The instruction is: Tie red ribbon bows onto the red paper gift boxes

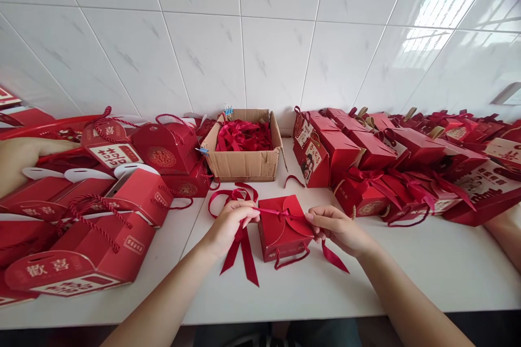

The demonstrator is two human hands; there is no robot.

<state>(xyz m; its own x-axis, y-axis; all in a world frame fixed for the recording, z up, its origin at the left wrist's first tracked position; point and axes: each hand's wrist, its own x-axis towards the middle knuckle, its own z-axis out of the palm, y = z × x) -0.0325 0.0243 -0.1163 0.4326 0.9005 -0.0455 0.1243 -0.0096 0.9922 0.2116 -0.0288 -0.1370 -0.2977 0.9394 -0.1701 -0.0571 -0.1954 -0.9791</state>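
A small red gift box [279,238] sits on the white table in front of me, its lid flaps folded over and a twisted cord handle [291,264] hanging at its front. Across its top runs a dark red satin ribbon [248,260], crossed or knotted near the middle. My left hand [234,225] pinches the ribbon at the box's left edge, with tails hanging below the fingers. At the right edge, my right hand [336,227] pinches the other side, and a loose end trails beneath it. Behind my left hand lies more looped ribbon [220,198].
An open cardboard box [243,169] full of ribbons stands against the tiled wall. Red boxes [106,238] with cord handles are stacked on the left; rows of red boxes [362,146], several with bows, fill the right. Other people's arms [24,154] show at both sides.
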